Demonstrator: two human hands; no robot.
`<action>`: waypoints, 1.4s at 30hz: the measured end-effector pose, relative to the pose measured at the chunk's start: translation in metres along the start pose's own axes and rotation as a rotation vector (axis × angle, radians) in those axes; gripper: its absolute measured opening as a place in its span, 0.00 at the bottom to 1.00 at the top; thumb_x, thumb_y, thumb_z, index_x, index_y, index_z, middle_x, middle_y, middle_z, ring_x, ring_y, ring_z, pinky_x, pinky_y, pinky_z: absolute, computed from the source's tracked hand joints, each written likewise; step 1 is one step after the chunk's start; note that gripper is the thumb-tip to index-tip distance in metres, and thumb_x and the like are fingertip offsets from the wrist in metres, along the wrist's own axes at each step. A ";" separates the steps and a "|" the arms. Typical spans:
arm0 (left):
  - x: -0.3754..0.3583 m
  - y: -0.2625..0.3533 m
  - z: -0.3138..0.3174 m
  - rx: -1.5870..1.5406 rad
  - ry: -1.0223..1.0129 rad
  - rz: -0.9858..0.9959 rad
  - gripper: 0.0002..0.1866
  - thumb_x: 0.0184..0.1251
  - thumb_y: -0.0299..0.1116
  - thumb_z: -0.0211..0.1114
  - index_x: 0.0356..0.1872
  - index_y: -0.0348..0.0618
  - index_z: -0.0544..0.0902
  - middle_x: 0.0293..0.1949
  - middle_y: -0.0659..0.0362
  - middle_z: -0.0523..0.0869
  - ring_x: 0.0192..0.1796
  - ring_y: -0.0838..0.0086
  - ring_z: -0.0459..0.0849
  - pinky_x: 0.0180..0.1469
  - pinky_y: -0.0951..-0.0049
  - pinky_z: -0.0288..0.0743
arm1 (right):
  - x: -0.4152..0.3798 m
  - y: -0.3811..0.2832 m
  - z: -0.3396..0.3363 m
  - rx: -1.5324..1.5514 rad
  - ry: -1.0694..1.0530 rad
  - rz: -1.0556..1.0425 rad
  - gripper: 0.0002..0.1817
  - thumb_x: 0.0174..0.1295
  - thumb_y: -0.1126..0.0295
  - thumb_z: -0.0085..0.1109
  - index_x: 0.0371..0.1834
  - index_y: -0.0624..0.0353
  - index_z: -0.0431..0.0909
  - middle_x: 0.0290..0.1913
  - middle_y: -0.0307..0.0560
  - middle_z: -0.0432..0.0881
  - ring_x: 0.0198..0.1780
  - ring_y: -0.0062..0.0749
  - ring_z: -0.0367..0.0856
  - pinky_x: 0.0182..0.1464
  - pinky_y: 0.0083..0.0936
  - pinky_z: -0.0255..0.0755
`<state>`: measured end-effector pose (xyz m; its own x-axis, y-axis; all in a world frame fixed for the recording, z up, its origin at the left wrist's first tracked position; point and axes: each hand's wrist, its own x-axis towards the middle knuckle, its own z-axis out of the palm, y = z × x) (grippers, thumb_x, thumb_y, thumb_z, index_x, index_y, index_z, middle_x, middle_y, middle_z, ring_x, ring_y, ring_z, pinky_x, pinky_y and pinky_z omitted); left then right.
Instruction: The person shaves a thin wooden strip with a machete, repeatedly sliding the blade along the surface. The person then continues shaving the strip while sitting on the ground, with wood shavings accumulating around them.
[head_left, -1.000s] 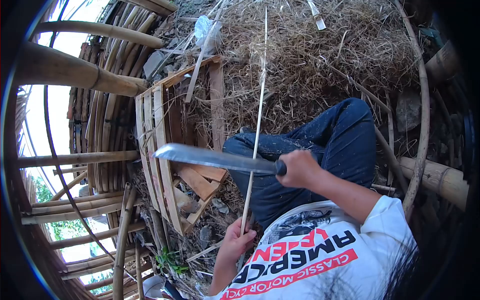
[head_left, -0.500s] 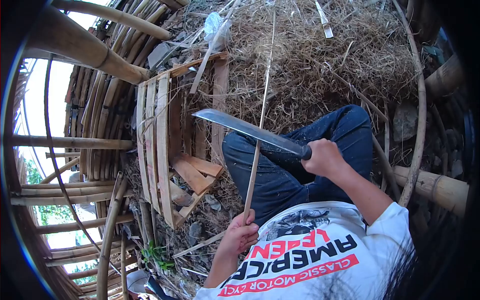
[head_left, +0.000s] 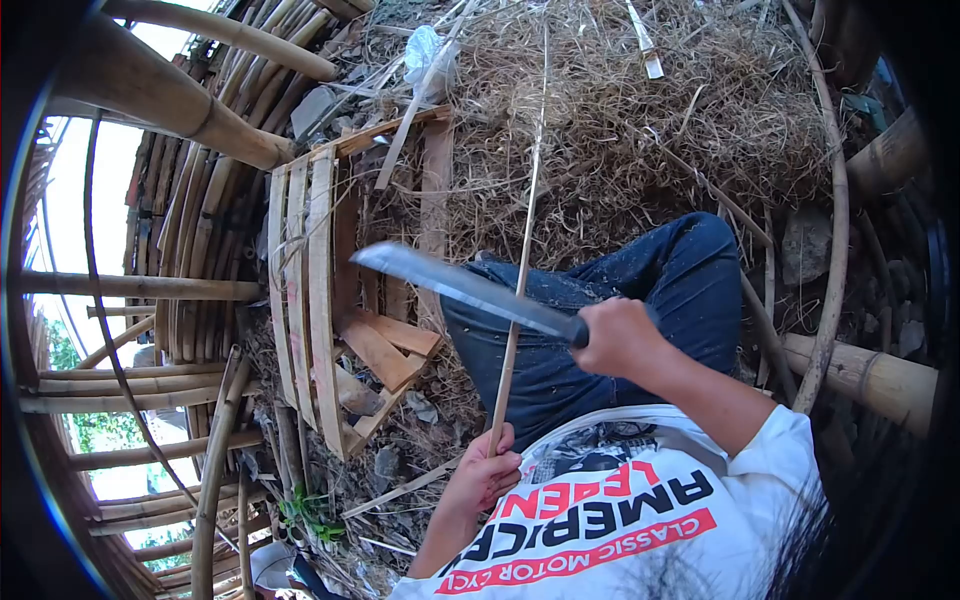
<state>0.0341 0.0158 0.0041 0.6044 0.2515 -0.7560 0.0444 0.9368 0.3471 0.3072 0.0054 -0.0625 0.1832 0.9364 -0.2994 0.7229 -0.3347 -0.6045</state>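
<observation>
Bamboo strip (head_left: 530,215) is pinched over the jeans (head_left: 695,280) by fingers of left hand (head_left: 478,482); machete (head_left: 450,283) is gripped by right hand (head_left: 618,338), fingers wrapped. Shaving, likely; shallow blade angle is called for.

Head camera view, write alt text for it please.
A cross-legged person holds a machete in the right hand, its blade across a long thin strip held in the left hand; a slatted wooden crate and dry shavings lie nearby.
</observation>
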 end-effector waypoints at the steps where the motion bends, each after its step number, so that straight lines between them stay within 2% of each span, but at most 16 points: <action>1: -0.002 0.001 0.001 -0.003 0.003 -0.007 0.15 0.65 0.20 0.59 0.32 0.51 0.62 0.13 0.70 0.63 0.09 0.87 0.59 0.11 0.85 0.49 | -0.001 -0.003 0.003 0.009 -0.019 -0.063 0.14 0.45 0.58 0.64 0.28 0.57 0.85 0.32 0.59 0.86 0.38 0.52 0.86 0.47 0.43 0.79; 4: -0.010 0.005 0.000 0.020 0.035 -0.014 0.15 0.65 0.20 0.60 0.32 0.51 0.62 0.12 0.70 0.63 0.09 0.87 0.59 0.10 0.85 0.48 | 0.033 0.026 0.008 -0.066 0.099 -0.036 0.13 0.44 0.59 0.64 0.27 0.57 0.85 0.31 0.57 0.85 0.38 0.51 0.86 0.46 0.40 0.80; 6: -0.011 0.003 -0.005 -0.051 0.036 -0.027 0.15 0.65 0.20 0.60 0.32 0.50 0.62 0.12 0.69 0.62 0.09 0.87 0.58 0.10 0.85 0.48 | 0.063 0.043 -0.003 0.021 0.120 0.210 0.13 0.45 0.61 0.64 0.30 0.58 0.86 0.33 0.57 0.86 0.39 0.50 0.87 0.46 0.42 0.80; 7: -0.010 0.001 -0.004 -0.054 0.039 -0.021 0.15 0.65 0.20 0.60 0.32 0.50 0.62 0.12 0.69 0.62 0.09 0.87 0.58 0.10 0.85 0.48 | 0.076 0.053 -0.004 0.020 0.140 0.221 0.13 0.46 0.62 0.64 0.30 0.60 0.86 0.34 0.58 0.87 0.39 0.50 0.87 0.48 0.43 0.79; 11: 0.000 0.004 -0.005 -0.097 -0.004 -0.033 0.15 0.66 0.21 0.59 0.32 0.51 0.62 0.13 0.69 0.61 0.09 0.86 0.57 0.10 0.85 0.48 | 0.073 0.030 0.007 0.008 0.207 0.184 0.13 0.47 0.62 0.64 0.29 0.61 0.85 0.32 0.60 0.86 0.38 0.53 0.87 0.48 0.43 0.80; 16: -0.003 0.012 -0.007 -0.073 -0.008 -0.054 0.14 0.67 0.21 0.59 0.34 0.51 0.61 0.13 0.70 0.61 0.10 0.88 0.58 0.10 0.86 0.49 | 0.044 -0.006 0.020 0.067 0.060 -0.015 0.12 0.44 0.60 0.65 0.26 0.58 0.83 0.29 0.57 0.85 0.38 0.53 0.86 0.46 0.43 0.79; 19: -0.016 0.013 -0.005 -0.060 0.039 -0.068 0.15 0.67 0.22 0.60 0.34 0.51 0.61 0.14 0.71 0.62 0.10 0.88 0.58 0.10 0.86 0.50 | 0.080 0.030 0.018 -0.009 0.175 0.003 0.12 0.44 0.62 0.65 0.28 0.58 0.85 0.33 0.59 0.86 0.41 0.52 0.86 0.46 0.43 0.79; 21: -0.013 0.014 -0.008 -0.047 0.034 -0.053 0.15 0.67 0.22 0.60 0.34 0.51 0.62 0.14 0.71 0.62 0.10 0.88 0.58 0.11 0.86 0.50 | 0.112 0.064 0.006 -0.029 0.210 0.240 0.12 0.44 0.63 0.65 0.30 0.57 0.86 0.34 0.57 0.86 0.41 0.52 0.86 0.47 0.41 0.80; 24: -0.001 0.004 -0.012 0.047 0.018 -0.065 0.14 0.67 0.24 0.62 0.34 0.50 0.63 0.14 0.71 0.62 0.10 0.88 0.58 0.11 0.85 0.49 | 0.133 0.096 -0.013 -0.010 0.264 0.410 0.14 0.46 0.62 0.64 0.33 0.60 0.86 0.37 0.59 0.86 0.43 0.52 0.86 0.51 0.42 0.79; 29: 0.024 -0.002 -0.026 0.117 -0.017 -0.047 0.13 0.67 0.28 0.66 0.40 0.47 0.67 0.19 0.70 0.66 0.15 0.88 0.62 0.15 0.85 0.53 | 0.102 0.079 0.004 -0.024 0.345 0.392 0.18 0.47 0.60 0.65 0.35 0.66 0.83 0.36 0.64 0.85 0.42 0.57 0.85 0.50 0.44 0.79; 31: 0.018 0.007 -0.022 0.589 0.102 -0.020 0.15 0.67 0.33 0.68 0.44 0.45 0.68 0.23 0.69 0.68 0.20 0.88 0.65 0.19 0.85 0.58 | 0.083 0.074 0.026 0.067 0.321 0.388 0.17 0.48 0.60 0.64 0.34 0.65 0.83 0.36 0.64 0.85 0.43 0.58 0.84 0.49 0.46 0.78; 33: 0.019 0.009 -0.025 0.635 0.049 -0.009 0.20 0.64 0.39 0.71 0.45 0.42 0.70 0.26 0.67 0.69 0.23 0.87 0.67 0.22 0.84 0.60 | 0.063 0.064 0.046 0.173 0.297 0.363 0.17 0.49 0.60 0.63 0.33 0.64 0.83 0.34 0.64 0.85 0.42 0.59 0.84 0.49 0.46 0.78; 35: 0.032 -0.004 -0.038 0.906 0.115 0.001 0.23 0.61 0.43 0.74 0.42 0.42 0.70 0.26 0.66 0.71 0.26 0.86 0.69 0.24 0.82 0.62 | 0.046 0.041 0.053 0.184 0.229 0.349 0.16 0.49 0.60 0.63 0.32 0.63 0.83 0.32 0.63 0.84 0.40 0.58 0.84 0.48 0.47 0.78; 37: 0.044 -0.007 -0.042 0.889 0.140 -0.044 0.25 0.58 0.45 0.76 0.41 0.41 0.69 0.26 0.66 0.71 0.29 0.85 0.69 0.26 0.80 0.63 | 0.031 0.017 0.053 0.207 0.174 0.227 0.14 0.48 0.61 0.63 0.28 0.62 0.83 0.31 0.63 0.84 0.39 0.58 0.84 0.45 0.48 0.78; 41: 0.059 -0.025 -0.058 0.943 0.167 0.203 0.23 0.61 0.45 0.73 0.37 0.44 0.68 0.23 0.68 0.69 0.23 0.86 0.67 0.22 0.81 0.59 | 0.018 -0.008 0.056 0.084 0.063 0.017 0.12 0.47 0.62 0.63 0.28 0.60 0.82 0.30 0.60 0.84 0.37 0.56 0.85 0.43 0.47 0.78; 42: 0.055 -0.020 -0.054 0.584 0.052 0.065 0.20 0.64 0.42 0.71 0.37 0.46 0.67 0.22 0.69 0.67 0.22 0.87 0.65 0.20 0.83 0.55 | 0.018 -0.016 0.050 -0.026 -0.010 -0.085 0.11 0.46 0.63 0.62 0.28 0.59 0.82 0.29 0.58 0.85 0.36 0.55 0.85 0.42 0.46 0.78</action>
<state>0.0240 0.0245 -0.0742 0.5812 0.3291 -0.7442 0.4485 0.6336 0.6304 0.2656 0.0219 -0.0954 0.1135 0.9602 -0.2550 0.7529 -0.2506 -0.6085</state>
